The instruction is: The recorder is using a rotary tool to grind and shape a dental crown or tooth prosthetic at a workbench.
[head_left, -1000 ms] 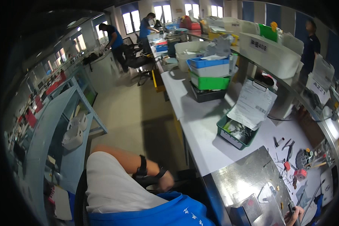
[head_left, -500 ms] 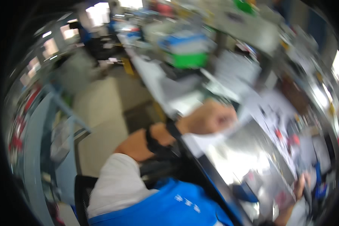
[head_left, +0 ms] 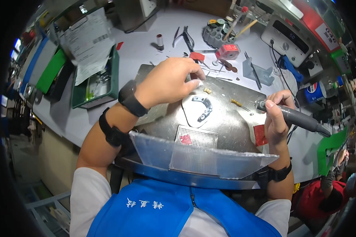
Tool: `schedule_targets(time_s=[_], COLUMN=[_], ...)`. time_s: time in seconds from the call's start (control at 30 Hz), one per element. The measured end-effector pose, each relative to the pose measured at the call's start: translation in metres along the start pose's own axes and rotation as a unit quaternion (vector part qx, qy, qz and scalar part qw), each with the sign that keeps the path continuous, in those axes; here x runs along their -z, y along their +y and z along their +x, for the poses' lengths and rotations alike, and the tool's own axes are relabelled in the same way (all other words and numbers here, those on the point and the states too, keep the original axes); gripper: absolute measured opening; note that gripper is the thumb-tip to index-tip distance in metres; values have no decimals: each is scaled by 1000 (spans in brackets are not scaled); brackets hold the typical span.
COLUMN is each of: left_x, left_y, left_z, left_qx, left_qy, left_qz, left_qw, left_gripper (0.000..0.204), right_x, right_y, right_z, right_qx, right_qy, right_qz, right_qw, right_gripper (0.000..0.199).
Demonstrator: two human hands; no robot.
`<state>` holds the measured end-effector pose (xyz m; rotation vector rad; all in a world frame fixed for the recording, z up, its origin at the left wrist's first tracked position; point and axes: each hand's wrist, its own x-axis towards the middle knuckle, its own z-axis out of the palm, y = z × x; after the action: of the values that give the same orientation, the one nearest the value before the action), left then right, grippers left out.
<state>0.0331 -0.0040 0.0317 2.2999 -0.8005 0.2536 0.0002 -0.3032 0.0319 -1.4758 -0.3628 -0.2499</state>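
My right hand [head_left: 280, 114] grips a grey rotary handpiece [head_left: 302, 119], its tip pointing left over a metal work plate [head_left: 158, 112]. My left hand [head_left: 172, 79] is over the plate's far edge with thumb and fingers drawn together. Something pale shows at its fingertips, too small to name. Close to those fingertips lies a small tan tooth-like piece [head_left: 207, 91]. Below it, a dark grey arch-shaped dental framework [head_left: 207, 110] rests on a white pad [head_left: 190, 111]. A small yellow-handled screwdriver [head_left: 237, 103] lies between this framework and my right hand.
A clear shield [head_left: 201, 158] stands along the near side, by a perforated metal tray [head_left: 209, 137]. A green bin [head_left: 114, 81] with papers is at left. Pliers [head_left: 188, 41], a round bur holder [head_left: 215, 37] and a control unit [head_left: 286, 37] stand behind. A co-worker's red garment [head_left: 324, 201] shows at right.
My view has swung rightward from the aisle to the bench and become sharp. My left hand has come over the plate; the handpiece in my right hand is now plainly visible.
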Motion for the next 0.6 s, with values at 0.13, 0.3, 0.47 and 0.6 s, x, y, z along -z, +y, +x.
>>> schedule_targets(time_s=[0.13,0.3,0.47,0.6], left_x=[-13,-5,-27,-27], left_y=[-6,-6,-9,-6], left_z=[-12,-12,1,6], left_qx=[31,80,-28,-36], left_qy=[27,-7,18,7], left_qz=[73,37,34,42], left_qw=[996,996,999,998], left_gripper=[15,13,18,17], right_x=[2,5,-16,-21], right_y=[3,6,2,-2], right_z=[-1,-2,-2,-4], right_qx=[-12,-30,-85,-114], right_qy=[1,-8,-45,-52], right_qz=[-19,-19,5,24], right_qw=[1000,999,995,992], right_gripper=[19,18,24,30])
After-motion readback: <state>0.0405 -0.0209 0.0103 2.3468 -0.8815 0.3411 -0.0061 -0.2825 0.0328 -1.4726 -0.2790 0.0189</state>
